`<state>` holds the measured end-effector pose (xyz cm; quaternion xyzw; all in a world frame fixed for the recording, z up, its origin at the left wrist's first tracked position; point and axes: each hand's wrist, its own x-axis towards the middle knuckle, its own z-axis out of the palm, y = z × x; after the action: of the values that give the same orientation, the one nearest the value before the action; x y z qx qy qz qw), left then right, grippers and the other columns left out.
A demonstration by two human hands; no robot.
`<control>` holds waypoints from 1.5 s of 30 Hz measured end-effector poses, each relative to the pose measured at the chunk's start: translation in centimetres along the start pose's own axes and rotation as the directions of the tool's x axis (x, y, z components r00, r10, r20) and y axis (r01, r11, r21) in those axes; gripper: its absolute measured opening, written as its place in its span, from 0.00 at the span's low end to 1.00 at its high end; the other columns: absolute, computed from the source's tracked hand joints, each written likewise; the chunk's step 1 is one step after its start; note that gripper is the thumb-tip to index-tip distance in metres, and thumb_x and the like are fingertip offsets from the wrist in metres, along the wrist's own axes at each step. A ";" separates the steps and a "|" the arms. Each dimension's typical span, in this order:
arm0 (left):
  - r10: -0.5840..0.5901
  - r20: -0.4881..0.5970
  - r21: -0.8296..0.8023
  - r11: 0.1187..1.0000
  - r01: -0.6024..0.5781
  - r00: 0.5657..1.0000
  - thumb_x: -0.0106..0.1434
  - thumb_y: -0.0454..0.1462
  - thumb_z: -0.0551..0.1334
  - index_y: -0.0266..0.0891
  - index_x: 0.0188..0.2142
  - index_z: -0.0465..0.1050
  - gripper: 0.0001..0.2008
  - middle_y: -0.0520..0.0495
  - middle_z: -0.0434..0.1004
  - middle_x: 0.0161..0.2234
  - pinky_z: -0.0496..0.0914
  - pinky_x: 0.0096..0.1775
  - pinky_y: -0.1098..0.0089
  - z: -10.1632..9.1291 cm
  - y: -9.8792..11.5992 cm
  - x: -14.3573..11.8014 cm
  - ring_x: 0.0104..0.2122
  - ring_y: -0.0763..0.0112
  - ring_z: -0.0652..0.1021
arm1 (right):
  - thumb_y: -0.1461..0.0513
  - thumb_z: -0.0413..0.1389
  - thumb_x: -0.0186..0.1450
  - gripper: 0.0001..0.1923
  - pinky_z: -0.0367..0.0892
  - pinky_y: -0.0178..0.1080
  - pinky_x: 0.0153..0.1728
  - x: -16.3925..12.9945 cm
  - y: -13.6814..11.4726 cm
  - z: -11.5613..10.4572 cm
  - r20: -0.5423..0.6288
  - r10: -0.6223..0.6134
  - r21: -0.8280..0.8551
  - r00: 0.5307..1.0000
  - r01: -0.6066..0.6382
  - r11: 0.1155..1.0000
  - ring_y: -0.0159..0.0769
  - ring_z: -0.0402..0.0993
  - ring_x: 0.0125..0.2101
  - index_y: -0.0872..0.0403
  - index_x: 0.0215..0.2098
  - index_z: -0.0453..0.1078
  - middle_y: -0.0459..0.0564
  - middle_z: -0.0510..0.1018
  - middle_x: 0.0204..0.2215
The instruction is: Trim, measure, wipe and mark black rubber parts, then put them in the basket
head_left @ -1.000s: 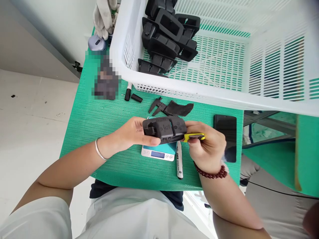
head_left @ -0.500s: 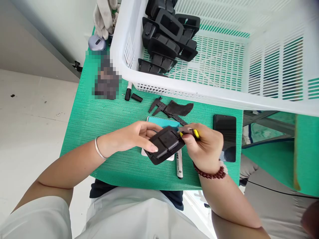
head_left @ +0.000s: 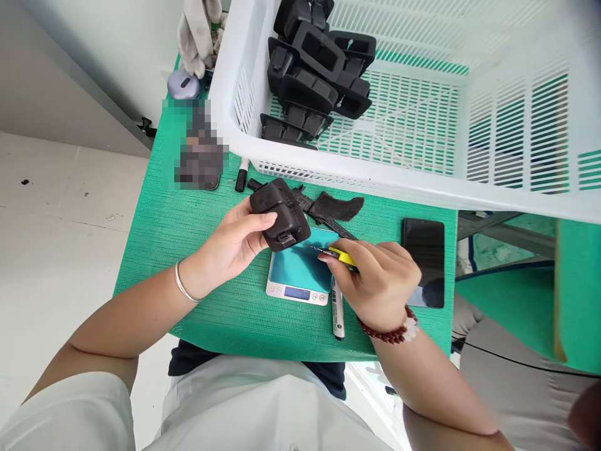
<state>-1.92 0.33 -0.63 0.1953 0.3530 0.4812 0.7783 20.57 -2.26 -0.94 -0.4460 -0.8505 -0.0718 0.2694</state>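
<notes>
My left hand (head_left: 239,235) grips a black molded plastic part (head_left: 284,216), thumb on its front, holding it tilted above the table. In my right hand (head_left: 375,275) is a yellow and black utility knife (head_left: 344,255); its blade points left toward the part, and the two are apart. Below them lies a small digital scale (head_left: 300,266) with a blue-green plate. A white marker (head_left: 337,310) rests at the scale's right side. Behind the part, a black caliper (head_left: 340,228) is partly hidden, with a dark cloth-like piece (head_left: 337,206) beside it.
A large white plastic basket (head_left: 375,181) stands at the back, with several similar black parts (head_left: 310,88) inside. A dark phone (head_left: 424,263) lies at the right of the green table (head_left: 211,326). At left are a purple-grey rounded case (head_left: 183,84) and a black-capped marker (head_left: 241,175).
My left hand has raised the black part up and left and turned it over. The knife has come away from the part, lower, uncovering the scale's display.
</notes>
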 end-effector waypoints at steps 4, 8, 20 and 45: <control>0.050 0.001 0.075 0.996 -0.050 0.999 0.52 0.36 0.71 0.39 0.42 0.72 0.18 0.49 0.80 0.38 0.76 0.38 0.70 -0.2 0.1 -0.1 0.37 0.67 0.81 | 0.56 0.60 0.66 0.11 0.59 0.37 0.25 0.0 0.2 0.1 -0.010 0.020 -0.051 1.000 -0.020 0.999 0.31 0.72 0.20 0.55 0.32 0.71 0.45 0.79 0.21; 0.088 -0.009 0.117 0.989 -0.086 0.996 0.51 0.37 0.71 0.39 0.42 0.70 0.19 0.50 0.79 0.38 0.76 0.39 0.68 -0.3 0.1 -0.1 0.39 0.66 0.81 | 0.57 0.61 0.65 0.09 0.58 0.37 0.25 0.0 0.5 0.0 -0.041 0.081 -0.100 0.996 -0.084 0.991 0.30 0.69 0.18 0.54 0.32 0.72 0.44 0.77 0.19; 0.097 -0.003 0.167 0.981 -0.096 0.995 0.49 0.38 0.73 0.39 0.41 0.72 0.20 0.51 0.79 0.36 0.75 0.35 0.72 -0.2 0.2 -0.2 0.34 0.70 0.80 | 0.56 0.61 0.65 0.11 0.58 0.36 0.26 0.0 0.8 -0.2 0.019 0.015 0.001 1.000 -0.015 1.000 0.30 0.70 0.19 0.55 0.31 0.71 0.44 0.78 0.20; 0.094 -0.031 0.319 0.945 -0.079 0.995 0.49 0.41 0.73 0.35 0.39 0.78 0.18 0.46 0.82 0.30 0.75 0.33 0.69 -0.4 0.6 0.2 0.32 0.63 0.82 | 0.54 0.60 0.66 0.13 0.58 0.36 0.25 0.2 0.7 -0.4 0.044 0.017 0.018 0.999 -0.018 1.000 0.29 0.68 0.18 0.54 0.29 0.71 0.43 0.77 0.18</control>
<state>-2.52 0.73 -0.53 0.3221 0.4343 0.4563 0.7067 21.18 -1.83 -0.61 -0.4522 -0.8530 -0.0520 0.2553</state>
